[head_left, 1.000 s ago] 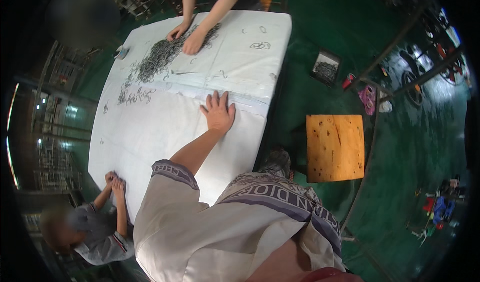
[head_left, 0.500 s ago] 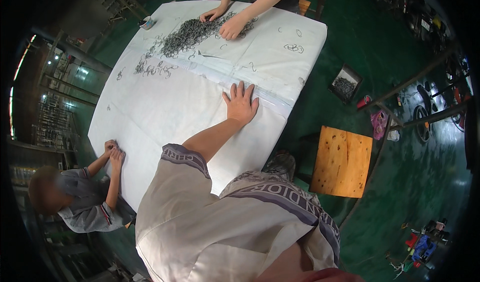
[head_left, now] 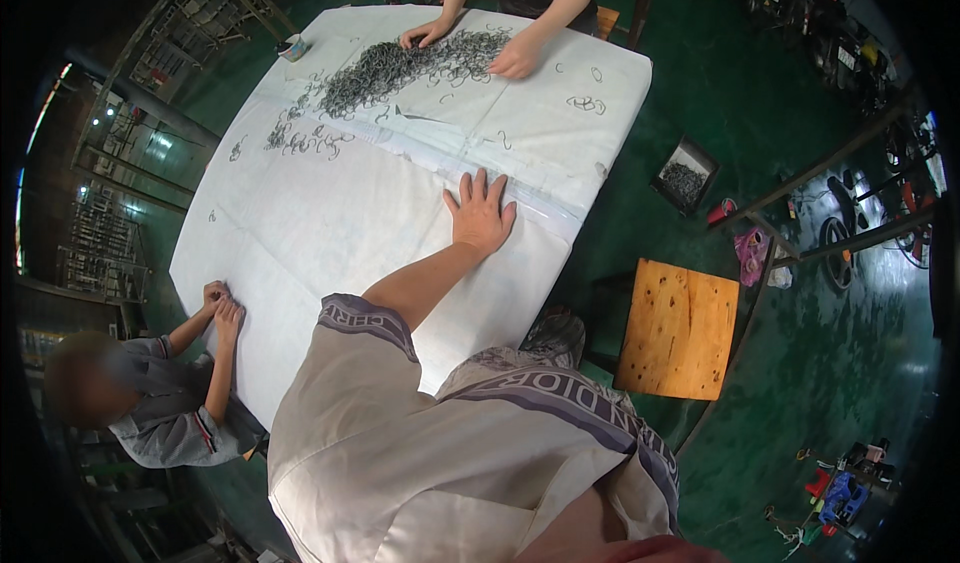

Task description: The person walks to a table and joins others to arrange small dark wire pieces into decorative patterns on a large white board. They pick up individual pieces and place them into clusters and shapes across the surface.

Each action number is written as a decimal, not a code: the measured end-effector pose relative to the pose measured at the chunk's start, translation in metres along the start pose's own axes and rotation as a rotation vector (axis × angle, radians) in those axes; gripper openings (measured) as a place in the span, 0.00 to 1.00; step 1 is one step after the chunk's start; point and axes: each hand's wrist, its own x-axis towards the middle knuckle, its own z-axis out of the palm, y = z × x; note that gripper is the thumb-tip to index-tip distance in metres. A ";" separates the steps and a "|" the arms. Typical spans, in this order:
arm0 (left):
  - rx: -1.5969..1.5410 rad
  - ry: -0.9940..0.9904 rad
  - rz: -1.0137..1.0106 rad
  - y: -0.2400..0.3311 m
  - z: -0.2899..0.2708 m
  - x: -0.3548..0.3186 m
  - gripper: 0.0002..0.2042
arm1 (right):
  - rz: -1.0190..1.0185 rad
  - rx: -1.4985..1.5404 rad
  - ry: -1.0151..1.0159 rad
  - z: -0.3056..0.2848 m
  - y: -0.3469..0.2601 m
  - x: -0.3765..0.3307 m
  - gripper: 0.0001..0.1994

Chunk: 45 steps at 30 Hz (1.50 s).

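Note:
My left hand lies flat, fingers spread, on a white sheet that covers a large table, pressing near a long fold line. Its bare forearm reaches out from a beige short sleeve. My right hand is out of sight. At the far end of the table lies a pile of small grey metal rings, with loose ones scattered to its left. A person across the table has both hands in that pile. At the left edge a seated co-worker holds the sheet's rim with both hands.
A wooden stool stands on the green floor right of the table. Beyond it sits a dark box of metal parts. A small roll rests on the far left corner. Metal racks line the left side, and parked bikes stand at the far right.
My left hand has stayed flat on the sheet. The view has tipped, so the table and ring pile sit lower in the frame. The person opposite has shifted their hands within the pile.

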 end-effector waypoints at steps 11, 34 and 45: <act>0.008 0.000 0.004 0.002 0.001 -0.003 0.26 | 0.017 -0.007 0.003 0.015 0.001 0.010 0.28; 0.025 -0.025 -0.004 0.006 0.009 -0.004 0.25 | 0.021 0.134 -0.009 -0.005 0.044 0.008 0.27; 0.046 -0.019 -0.002 0.004 0.013 0.000 0.25 | -0.011 0.215 0.014 -0.017 0.066 0.007 0.27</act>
